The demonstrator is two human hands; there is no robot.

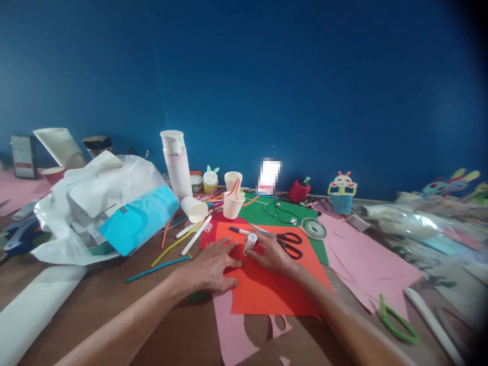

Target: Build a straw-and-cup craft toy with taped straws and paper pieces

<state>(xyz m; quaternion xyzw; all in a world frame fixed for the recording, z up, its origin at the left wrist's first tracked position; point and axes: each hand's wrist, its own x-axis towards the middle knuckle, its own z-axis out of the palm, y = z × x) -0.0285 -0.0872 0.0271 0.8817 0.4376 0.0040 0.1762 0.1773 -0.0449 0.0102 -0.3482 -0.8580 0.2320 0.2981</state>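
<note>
My left hand (pixel 217 265) rests with its fingers spread at the left edge of an orange paper sheet (pixel 274 290). My right hand (pixel 272 252) is closed around a small white tube (pixel 250 241) with a round end facing up; it may be a glue stick, but I cannot be sure. Just beyond the right hand lie black-handled scissors (pixel 292 246), partly covered by it. A dark-capped marker (pixel 237 230) lies on the sheet above the fingers. Beneath the orange sheet, cut pink paper (pixel 232 335) sticks out at the front and green paper (pixel 324 249) at the back.
White paper cups (pixel 233 206), a tall white bottle (pixel 177 168) and pipe cleaners (pixel 156 268) lie beyond the left hand. A plastic bag of scraps (pixel 91 198) fills the left. Tape (pixel 313 229), pink sheets (pixel 366 254) and a green pipe cleaner (pixel 396 325) are to the right.
</note>
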